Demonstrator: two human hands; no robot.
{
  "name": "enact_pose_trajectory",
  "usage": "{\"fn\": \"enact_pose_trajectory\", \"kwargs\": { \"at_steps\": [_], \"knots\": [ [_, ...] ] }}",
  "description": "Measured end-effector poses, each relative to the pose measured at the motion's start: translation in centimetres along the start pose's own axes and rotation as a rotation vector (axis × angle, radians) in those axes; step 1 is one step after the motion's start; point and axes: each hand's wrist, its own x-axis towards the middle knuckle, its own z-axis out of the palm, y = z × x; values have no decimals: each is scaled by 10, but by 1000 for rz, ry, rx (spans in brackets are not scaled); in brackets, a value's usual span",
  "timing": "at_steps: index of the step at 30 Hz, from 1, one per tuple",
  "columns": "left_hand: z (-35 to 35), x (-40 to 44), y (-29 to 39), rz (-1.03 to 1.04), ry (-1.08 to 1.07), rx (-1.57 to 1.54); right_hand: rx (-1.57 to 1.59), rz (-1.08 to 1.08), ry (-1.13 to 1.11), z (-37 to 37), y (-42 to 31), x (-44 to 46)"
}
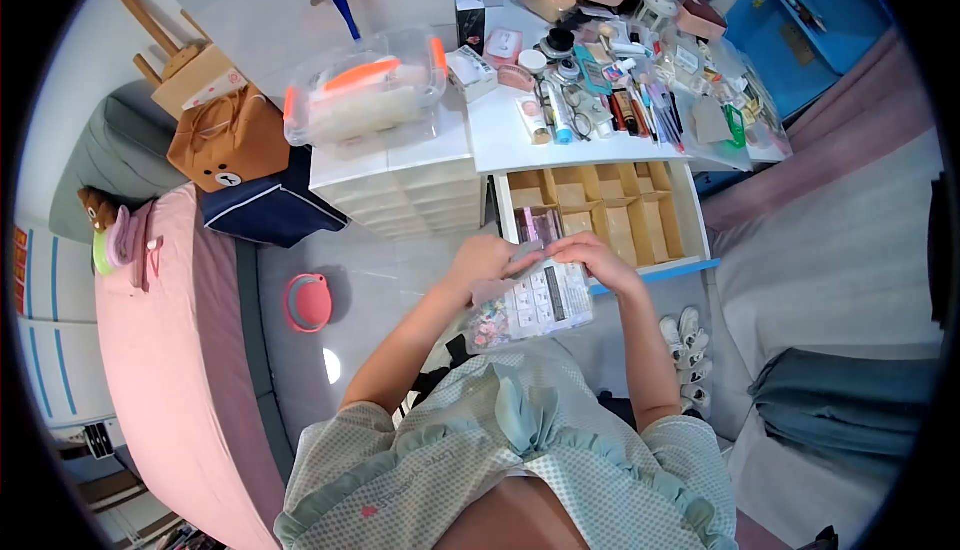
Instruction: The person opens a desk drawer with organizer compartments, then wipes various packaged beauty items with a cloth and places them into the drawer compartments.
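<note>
In front of my body is a clear plastic box [540, 316] with small multicoloured pieces at its left side and a printed label at its right. My left hand [488, 262] is closed on a greyish-pink cloth [488, 292] that lies against the box's upper left edge. At the top edge of the box, my right hand [597, 256] has its fingers bent and grips it. Just beyond my hands, an open drawer [695, 218] shows cardboard compartments. A pinkish clear item [538, 222] is in its left part, partly hidden by my hands.
Cosmetics, pens and tubes crowd the white desk [495, 146] above the drawer. To the left, a clear bin with orange handles [375, 115] sits on a white drawer unit [400, 195]. A pink basin [308, 303] is on the floor, and shoes [688, 355] lie at right.
</note>
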Motion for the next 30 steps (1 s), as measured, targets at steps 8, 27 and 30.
{"fn": "enact_pose_trajectory", "kwargs": {
  "at_steps": [8,27,30],
  "knots": [
    [-28,-12,-18,107,266,159,114,-241,260,22,-9,19],
    [0,-2,-23,234,323,-69,124,-526,905,75,-11,36],
    [-6,-2,-7,326,292,-47,46,-602,1003,78,-7,44]
  ]
}}
